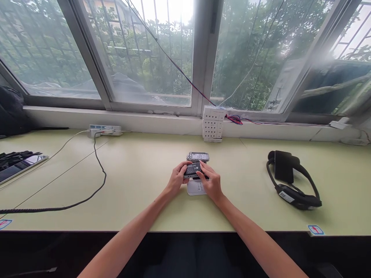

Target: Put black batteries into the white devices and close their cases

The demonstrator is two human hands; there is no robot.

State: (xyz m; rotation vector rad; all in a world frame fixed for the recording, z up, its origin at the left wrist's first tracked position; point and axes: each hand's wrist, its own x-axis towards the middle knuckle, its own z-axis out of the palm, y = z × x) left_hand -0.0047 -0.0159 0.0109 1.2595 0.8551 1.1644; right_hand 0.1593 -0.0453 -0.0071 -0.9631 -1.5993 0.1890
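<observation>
A black battery (191,169) with white print ending in "000mAh" is held just above the table, between my two hands. My left hand (177,175) is closed around its left side, thumb on top. My right hand (212,180) grips the right side, with fingertips on the upper face and edge. A grey strip shows along the battery's near edge; I cannot tell if it belongs to a casing. Just behind lies an opened device part (198,156) with a silver rim and a printed label. Nearer to me is a white piece (193,189) with a label, partly covered by my right hand.
White perforated boxes (213,124) are stacked against the sill. A black headset with a strap (295,189) lies at right. On the left are a power strip (104,130), a dark cable (98,189) and a tablet-like device (21,168). The table's front edge (188,231) runs below my forearms.
</observation>
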